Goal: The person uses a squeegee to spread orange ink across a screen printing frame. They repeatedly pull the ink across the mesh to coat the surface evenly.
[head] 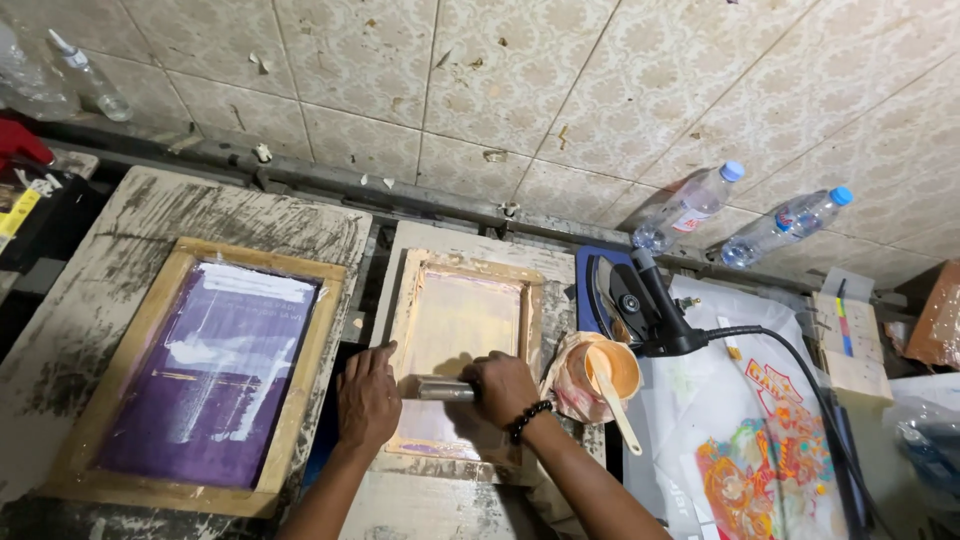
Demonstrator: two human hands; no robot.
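Observation:
A small wooden screen frame (410,300) with a pale mesh lies in the middle of the bench. Across its lower half lies a squeegee with a metal handle (445,390). My right hand (503,388), with a dark bead bracelet at the wrist, grips the handle's right end. My left hand (367,395) rests flat on the frame's left edge, beside the handle's left end.
A larger wooden frame (130,380) with purple mesh lies at the left. A cup of orange ink (610,372) with a spatula stands right of the small frame. Beyond it are a black heat tool (640,300) with cable, printed transfer sheets (760,470) and two plastic bottles (690,205) by the tiled wall.

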